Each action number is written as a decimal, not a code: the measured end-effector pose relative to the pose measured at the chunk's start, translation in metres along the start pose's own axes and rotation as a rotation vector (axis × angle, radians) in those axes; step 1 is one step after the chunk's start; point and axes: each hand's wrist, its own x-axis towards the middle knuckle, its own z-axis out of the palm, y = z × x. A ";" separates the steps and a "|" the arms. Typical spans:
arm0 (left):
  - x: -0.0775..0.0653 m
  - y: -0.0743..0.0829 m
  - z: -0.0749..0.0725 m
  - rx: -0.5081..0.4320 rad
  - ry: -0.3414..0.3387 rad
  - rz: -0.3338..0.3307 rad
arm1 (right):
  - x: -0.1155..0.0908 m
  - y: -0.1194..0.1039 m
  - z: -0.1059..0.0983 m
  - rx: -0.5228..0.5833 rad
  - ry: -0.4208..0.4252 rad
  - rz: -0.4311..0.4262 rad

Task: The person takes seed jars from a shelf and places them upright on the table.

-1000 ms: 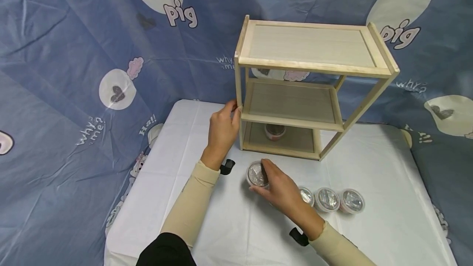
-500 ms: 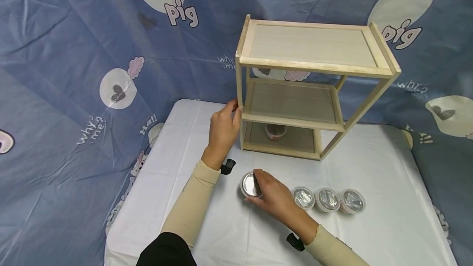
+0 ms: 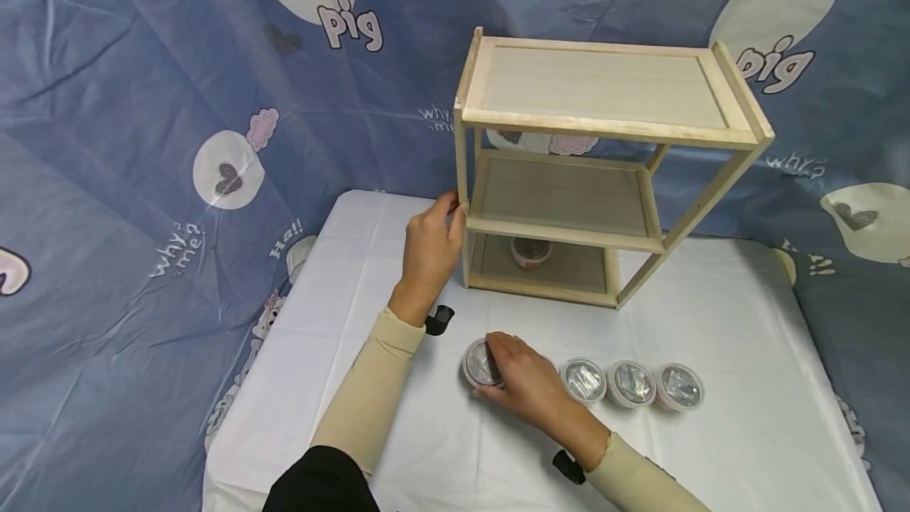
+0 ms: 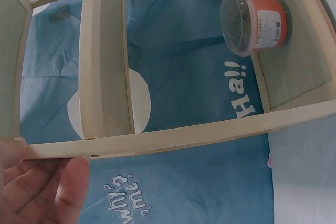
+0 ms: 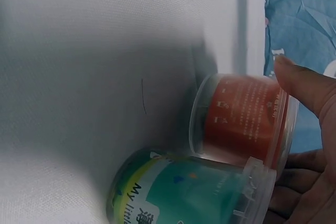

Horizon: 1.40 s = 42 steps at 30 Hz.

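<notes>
My left hand (image 3: 432, 242) pinches the left front post of a three-tier wooden shelf (image 3: 604, 89); in the left wrist view its thumb and fingers close round that post (image 4: 157, 142). With thumb and fingers on either side of the lid, my right hand (image 3: 526, 382) grips a small round plastic tub (image 3: 479, 363) in front of the shelf. Its orange label (image 5: 244, 116) shows in the right wrist view, low over the white cloth. Nearer that camera is a tub with a green label (image 5: 178, 190). Another orange-labelled tub (image 4: 257, 22) stands on the bottom shelf.
To the right of my right hand, three clear-lidded tubs (image 3: 631, 384) stand in a row on the white tablecloth (image 3: 739, 314). Blue printed fabric (image 3: 398, 85) hangs behind the shelf and along the left side.
My right hand has drawn the tub a little towards me and left, uncovering the nearest tub of the row. My left hand stays on the post.
</notes>
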 end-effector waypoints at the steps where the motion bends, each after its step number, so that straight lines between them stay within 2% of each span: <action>1: 0.000 0.000 0.000 -0.001 -0.001 0.000 | 0.000 0.000 -0.001 0.000 -0.003 -0.002; 24: 0.001 0.001 0.001 0.010 -0.004 0.000 | -0.004 0.003 -0.003 -0.070 -0.023 -0.044; 33: 0.000 0.000 0.001 0.013 -0.011 -0.002 | -0.005 0.000 -0.004 -0.053 -0.049 -0.022; 37: -0.001 0.000 0.001 0.016 -0.016 -0.001 | -0.004 0.000 -0.011 -0.021 -0.062 0.009; 42: 0.000 0.000 0.001 0.017 -0.008 0.005 | 0.001 0.001 -0.022 0.018 -0.038 0.055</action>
